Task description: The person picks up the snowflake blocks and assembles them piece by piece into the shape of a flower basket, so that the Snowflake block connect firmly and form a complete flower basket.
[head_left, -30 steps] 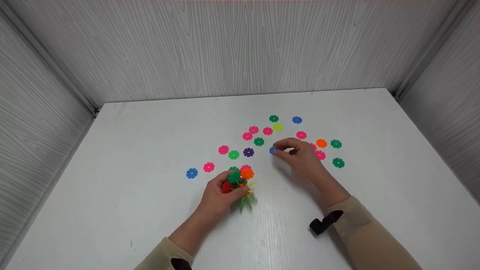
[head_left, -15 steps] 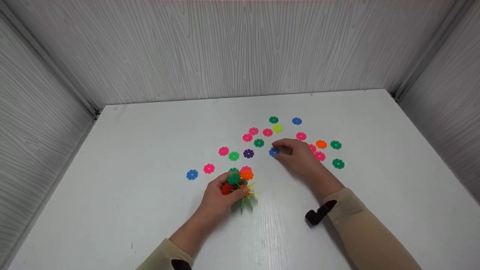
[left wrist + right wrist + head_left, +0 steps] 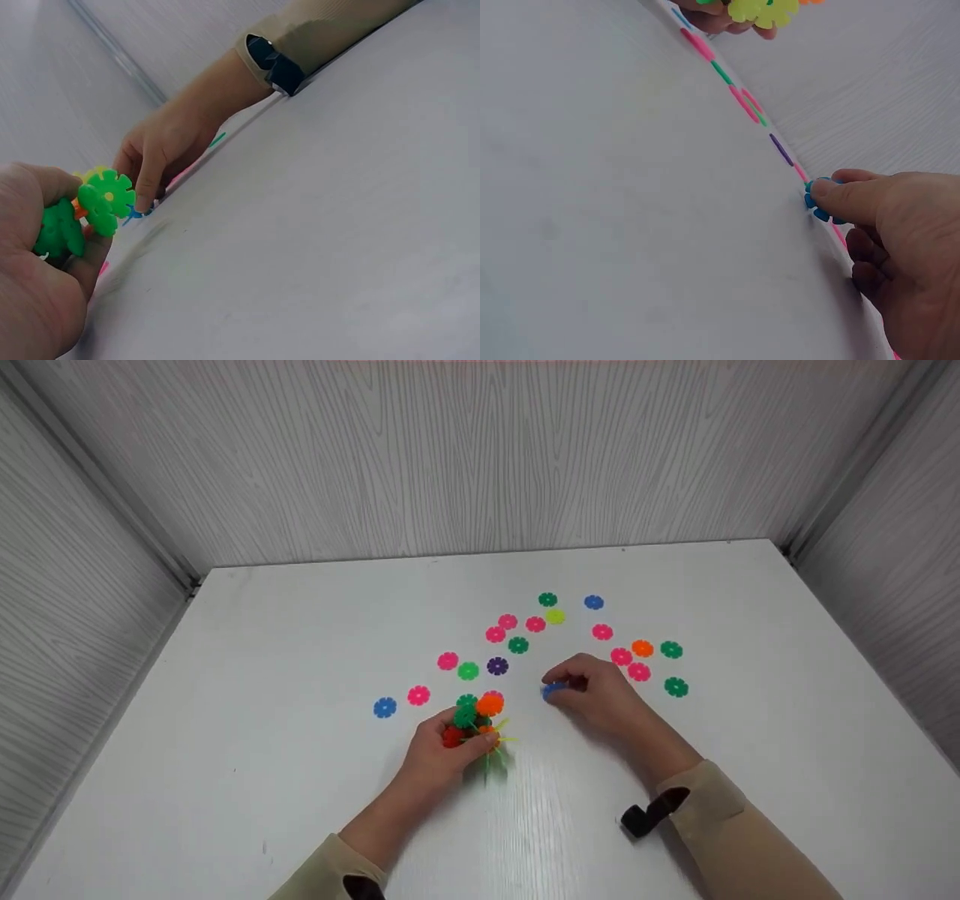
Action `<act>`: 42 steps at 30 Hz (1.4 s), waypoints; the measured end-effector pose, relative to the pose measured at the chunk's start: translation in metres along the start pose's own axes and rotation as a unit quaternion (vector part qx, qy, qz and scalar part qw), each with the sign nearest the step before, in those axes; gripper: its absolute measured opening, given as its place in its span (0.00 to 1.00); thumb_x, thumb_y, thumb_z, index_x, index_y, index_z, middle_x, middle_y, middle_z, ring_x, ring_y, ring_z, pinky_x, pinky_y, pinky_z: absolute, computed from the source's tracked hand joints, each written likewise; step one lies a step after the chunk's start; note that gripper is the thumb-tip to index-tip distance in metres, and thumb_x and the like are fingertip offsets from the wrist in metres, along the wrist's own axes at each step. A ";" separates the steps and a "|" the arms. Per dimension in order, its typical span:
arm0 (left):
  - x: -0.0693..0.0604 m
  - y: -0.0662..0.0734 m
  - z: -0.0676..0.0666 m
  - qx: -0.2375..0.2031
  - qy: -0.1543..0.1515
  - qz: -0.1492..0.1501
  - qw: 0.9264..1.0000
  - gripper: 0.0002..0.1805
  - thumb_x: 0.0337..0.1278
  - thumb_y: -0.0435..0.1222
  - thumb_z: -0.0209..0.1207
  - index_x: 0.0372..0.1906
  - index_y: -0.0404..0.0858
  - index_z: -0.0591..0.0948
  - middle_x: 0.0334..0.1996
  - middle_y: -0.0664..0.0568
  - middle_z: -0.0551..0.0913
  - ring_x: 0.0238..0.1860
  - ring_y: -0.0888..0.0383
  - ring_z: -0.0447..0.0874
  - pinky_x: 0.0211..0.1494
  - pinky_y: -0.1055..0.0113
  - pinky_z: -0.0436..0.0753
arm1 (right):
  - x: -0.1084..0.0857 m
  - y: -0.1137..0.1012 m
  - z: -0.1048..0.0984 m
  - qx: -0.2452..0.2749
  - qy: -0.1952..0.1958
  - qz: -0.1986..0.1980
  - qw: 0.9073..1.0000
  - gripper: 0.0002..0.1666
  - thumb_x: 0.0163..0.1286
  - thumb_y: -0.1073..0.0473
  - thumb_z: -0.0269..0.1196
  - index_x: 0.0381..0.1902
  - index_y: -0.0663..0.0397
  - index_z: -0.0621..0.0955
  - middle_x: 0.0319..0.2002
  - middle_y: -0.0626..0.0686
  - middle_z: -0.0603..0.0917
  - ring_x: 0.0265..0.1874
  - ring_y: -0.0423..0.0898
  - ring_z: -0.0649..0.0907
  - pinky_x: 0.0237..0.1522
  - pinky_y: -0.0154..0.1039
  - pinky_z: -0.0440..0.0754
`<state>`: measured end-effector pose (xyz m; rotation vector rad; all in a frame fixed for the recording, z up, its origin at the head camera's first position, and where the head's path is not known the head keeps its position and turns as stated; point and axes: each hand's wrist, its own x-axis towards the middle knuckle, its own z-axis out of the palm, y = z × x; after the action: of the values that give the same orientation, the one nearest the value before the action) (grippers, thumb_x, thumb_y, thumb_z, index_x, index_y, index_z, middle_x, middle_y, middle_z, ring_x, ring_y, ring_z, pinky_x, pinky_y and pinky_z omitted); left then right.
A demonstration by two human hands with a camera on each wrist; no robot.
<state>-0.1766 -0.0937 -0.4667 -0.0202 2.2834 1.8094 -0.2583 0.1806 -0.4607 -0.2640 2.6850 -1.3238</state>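
A blue, flower-edged plastic disc (image 3: pixel 385 707) and a pink, notched plastic disc (image 3: pixel 418 695) lie flat on a white tabletop (image 3: pixel 262 660). To their right, a person's left hand (image 3: pixel 439 751) grips a cluster of interlocked green, orange, red and yellow plastic discs (image 3: pixel 466 717) between thumb and fingers. Beyond it lie a light green, notched plastic disc (image 3: pixel 468 670) and a dark purple one (image 3: pixel 497 666). Right of center, the right hand (image 3: pixel 600 690) pinches another blue, notched plastic disc (image 3: pixel 553 691) between thumb and fingers; whether it touches the tabletop cannot be told. At far right, an orange, round plastic disc (image 3: pixel 643 649) lies near a green, notched plastic disc (image 3: pixel 671 649).
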 end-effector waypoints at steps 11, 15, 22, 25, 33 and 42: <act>-0.002 -0.001 -0.001 0.011 0.025 -0.011 1.000 0.43 0.60 0.46 0.76 0.77 0.44 0.71 0.71 0.51 0.75 0.75 0.48 0.67 0.67 0.53 0.82 | -0.015 -0.023 0.009 0.105 -0.036 -0.062 0.992 0.16 0.68 0.54 0.76 0.53 0.48 0.88 0.44 0.48 0.88 0.41 0.50 0.88 0.45 0.41 0.90; -0.002 0.000 -0.001 0.009 0.031 -0.001 0.999 0.41 0.59 0.46 0.77 0.75 0.45 0.73 0.68 0.53 0.77 0.73 0.50 0.69 0.66 0.54 0.83 | -0.019 -0.034 0.012 0.148 -0.056 -0.128 0.979 0.16 0.72 0.57 0.73 0.55 0.55 0.88 0.42 0.50 0.90 0.37 0.51 0.90 0.46 0.40 0.90; -0.003 0.000 -0.002 -0.005 0.029 0.009 1.000 0.39 0.59 0.45 0.77 0.73 0.47 0.74 0.66 0.54 0.78 0.71 0.51 0.71 0.64 0.57 0.84 | -0.026 -0.045 0.019 0.148 -0.063 -0.189 0.969 0.15 0.70 0.60 0.74 0.53 0.55 0.88 0.42 0.49 0.91 0.35 0.49 0.90 0.44 0.40 0.91; -0.003 0.001 -0.002 -0.007 0.027 0.016 0.999 0.37 0.59 0.45 0.77 0.72 0.47 0.75 0.65 0.54 0.79 0.70 0.52 0.72 0.64 0.58 0.84 | -0.028 -0.047 0.021 0.137 -0.056 -0.194 0.970 0.13 0.69 0.60 0.75 0.51 0.52 0.89 0.41 0.48 0.91 0.35 0.47 0.90 0.42 0.40 0.91; -0.004 0.002 -0.001 -0.012 0.030 0.015 0.999 0.37 0.59 0.44 0.77 0.71 0.46 0.75 0.64 0.54 0.79 0.70 0.52 0.72 0.63 0.58 0.85 | -0.029 -0.046 0.021 0.101 -0.032 -0.211 0.972 0.12 0.69 0.58 0.76 0.49 0.47 0.91 0.40 0.43 0.91 0.36 0.45 0.88 0.41 0.36 0.88; -0.003 0.002 0.001 -0.014 0.025 0.024 0.999 0.35 0.59 0.42 0.77 0.70 0.46 0.77 0.64 0.54 0.80 0.70 0.52 0.73 0.64 0.58 0.84 | -0.030 -0.044 0.021 0.080 -0.038 -0.236 0.968 0.12 0.69 0.59 0.75 0.50 0.47 0.92 0.39 0.43 0.90 0.36 0.45 0.86 0.38 0.33 0.85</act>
<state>-0.1735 -0.0928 -0.4646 -0.0175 2.3110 1.8857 -0.2209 0.1443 -0.4367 -0.9597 2.5204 -1.5979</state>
